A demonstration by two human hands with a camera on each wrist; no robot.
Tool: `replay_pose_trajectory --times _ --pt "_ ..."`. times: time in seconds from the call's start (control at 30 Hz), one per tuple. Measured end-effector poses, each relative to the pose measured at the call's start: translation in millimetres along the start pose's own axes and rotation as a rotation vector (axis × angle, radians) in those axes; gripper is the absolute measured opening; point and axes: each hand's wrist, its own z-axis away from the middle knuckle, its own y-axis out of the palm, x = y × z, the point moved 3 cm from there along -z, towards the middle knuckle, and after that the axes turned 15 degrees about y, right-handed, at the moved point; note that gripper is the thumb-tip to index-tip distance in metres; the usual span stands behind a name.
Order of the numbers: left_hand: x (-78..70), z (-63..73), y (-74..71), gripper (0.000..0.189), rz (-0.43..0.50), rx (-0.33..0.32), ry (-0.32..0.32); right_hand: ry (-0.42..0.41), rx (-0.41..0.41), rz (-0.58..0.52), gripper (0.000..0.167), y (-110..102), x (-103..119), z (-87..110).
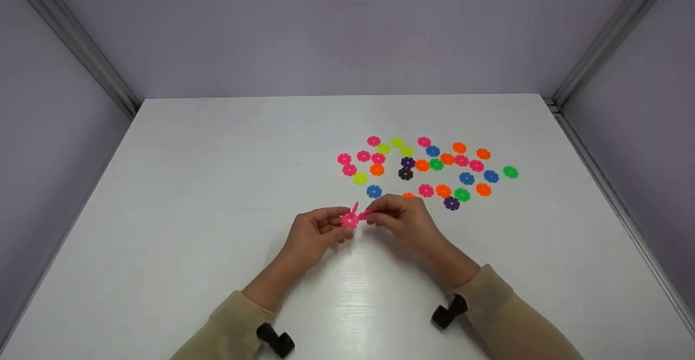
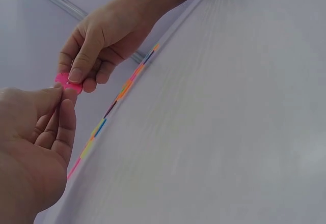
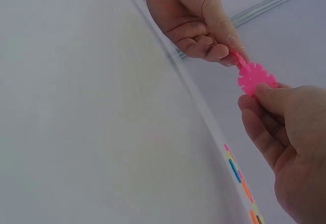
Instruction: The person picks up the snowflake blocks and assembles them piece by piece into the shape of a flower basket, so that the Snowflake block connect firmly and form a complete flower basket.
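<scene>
Above the near middle of the table, my left hand (image 1: 312, 236) pinches a pink notched interlocking disc (image 1: 349, 220) between thumb and fingers. A second pink disc, seen edge-on (image 1: 355, 207), sticks up at its top rim. My right hand (image 1: 407, 220) pinches another pink disc (image 1: 364, 215), its edge right at the side of the left hand's disc. In the right wrist view the right thumb lies across the flat pink disc (image 3: 254, 77), which meets the left hand's piece at a notch. The left wrist view shows both sets of fingertips close together around the pink pieces (image 2: 69, 81).
Many loose discs lie flat beyond the hands, among them a blue disc (image 1: 374, 191), a black disc (image 1: 405, 174), a green disc (image 1: 510, 172) and a lime disc (image 1: 360, 178). Panel walls (image 1: 347, 34) enclose the white table (image 1: 190, 186) at the back and sides.
</scene>
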Motion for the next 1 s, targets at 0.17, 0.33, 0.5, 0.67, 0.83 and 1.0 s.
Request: replay_pose_trajectory --times 0.17,0.33,0.5,0.67,0.83,1.0 --pt "-1.3 0.8 0.3 0.040 0.007 0.033 0.026 -0.020 0.004 0.043 0.016 0.0 0.3 1.6" --pt "-0.8 0.7 0.7 0.040 0.014 0.032 0.021 -0.015 -0.008 0.023 0.013 -1.0 0.7 2.5" --pt "-1.8 1.3 0.5 0.041 0.032 0.028 0.025 -0.016 -0.017 0.014 0.010 -1.0 0.8 2.0" --pt "-5.1 4.1 0.7 0.040 0.060 0.047 0.052 -0.041 0.013 -0.010 0.010 0.5 2.5 3.7" --pt "-5.4 4.9 2.1 0.039 0.079 0.066 0.045 -0.068 0.051 -0.041 0.010 1.8 5.1 6.1" --pt "-4.6 4.4 2.2 0.040 0.073 0.080 0.006 -0.087 0.074 -0.027 0.012 3.2 9.0 7.4"
